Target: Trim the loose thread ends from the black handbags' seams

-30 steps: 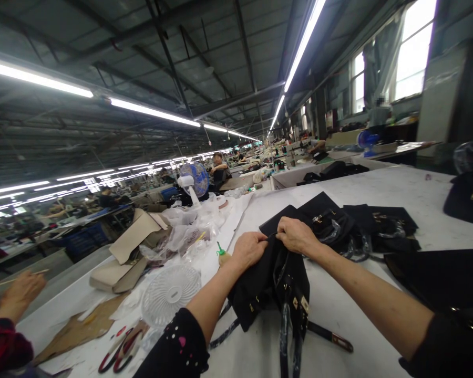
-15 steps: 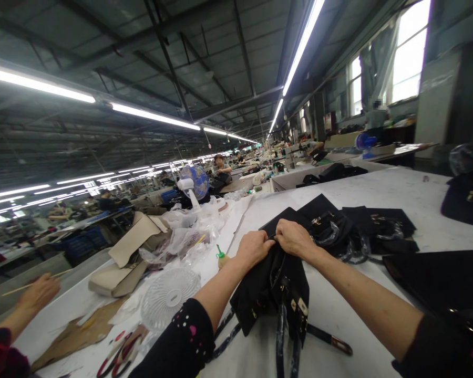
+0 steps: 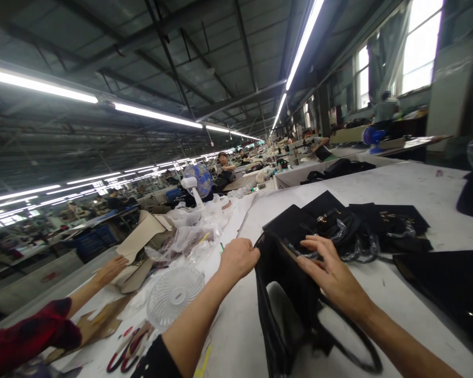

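Left hand: curled tight, this left hand (image 3: 238, 260), fingertips bunched at the rim of the black bag (image 3: 263, 289); it looks like a firm pinch on one top corner.
Right hand: fingers spread, palm loose, the right hand (image 3: 331, 273) lies along the bag's other edge; whether the thumb has any real hold, one cannot tell.
Black bag: right between the two hands, mouth gaping towards the wearer, body hanging down below them; its lower end blurs at the frame's bottom.
Rim risk: here's the danger, one side pinched and the other barely steadied; a tug from the left hand could skew the mouth or crease that edge.
Handle loop: the dark loop (image 3: 374, 357) hangs just below the right hand, and a wrist dropping through it could snag and drag the bag round.
Black pile: just beyond the right hand sits a pile of black bags (image 3: 327, 220), close enough that a wide swing could knock it along the surface (image 3: 418, 184).
Green nozzle: a green tip (image 3: 222, 248) peeks out right behind the left hand, easily toppled by a backward elbow or knuckle.
Scissors: well to the left hand's near side, the scissors (image 3: 128, 353) lie beside the forearm; a sweeping sleeve could catch them.
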{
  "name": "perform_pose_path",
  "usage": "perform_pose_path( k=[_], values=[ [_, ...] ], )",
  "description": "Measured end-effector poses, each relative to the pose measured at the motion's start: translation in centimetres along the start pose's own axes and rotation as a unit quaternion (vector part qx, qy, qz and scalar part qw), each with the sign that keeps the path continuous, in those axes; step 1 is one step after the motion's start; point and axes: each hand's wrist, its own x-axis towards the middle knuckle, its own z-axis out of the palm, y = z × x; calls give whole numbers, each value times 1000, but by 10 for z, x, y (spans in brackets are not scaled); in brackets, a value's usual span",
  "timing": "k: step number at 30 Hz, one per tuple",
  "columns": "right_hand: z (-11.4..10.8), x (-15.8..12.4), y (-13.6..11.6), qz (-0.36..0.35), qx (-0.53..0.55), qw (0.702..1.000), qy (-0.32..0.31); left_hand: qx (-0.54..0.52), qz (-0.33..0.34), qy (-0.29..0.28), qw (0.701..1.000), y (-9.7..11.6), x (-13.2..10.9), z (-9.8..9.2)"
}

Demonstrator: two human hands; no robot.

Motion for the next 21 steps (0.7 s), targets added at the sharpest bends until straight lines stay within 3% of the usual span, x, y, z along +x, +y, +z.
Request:
perform_pose_path(
  k=[3,6,9,11,13,15,17,19,21],
  values=[
    [6,-21,2,0,-33,999,-4,48,-23,-8,999,-2,-6,3],
    [14,-28,4,-5,-37,999,23,90,-4,72,993,2,-12,-4],
    [18,-25,-1,4,65,996,67,11,132,107,985,20,-25,-9],
    [17,-17,-9,45,210,970,111,-115,222,93,964,39,-39,-6],
    [11,-3,-18,104,395,899,159,-220,269,80,934,59,-56,0],
    [4,16,-22,168,557,791,191,-266,308,65,911,76,-75,7],
    [-4,35,-20,226,653,694,202,-261,352,45,898,85,-92,14],
    [-9,50,-15,265,693,636,213,-232,401,14,886,89,-104,21],
    [-9,60,-12,271,708,610,230,-203,434,-14,878,89,-108,28]
  ],
)
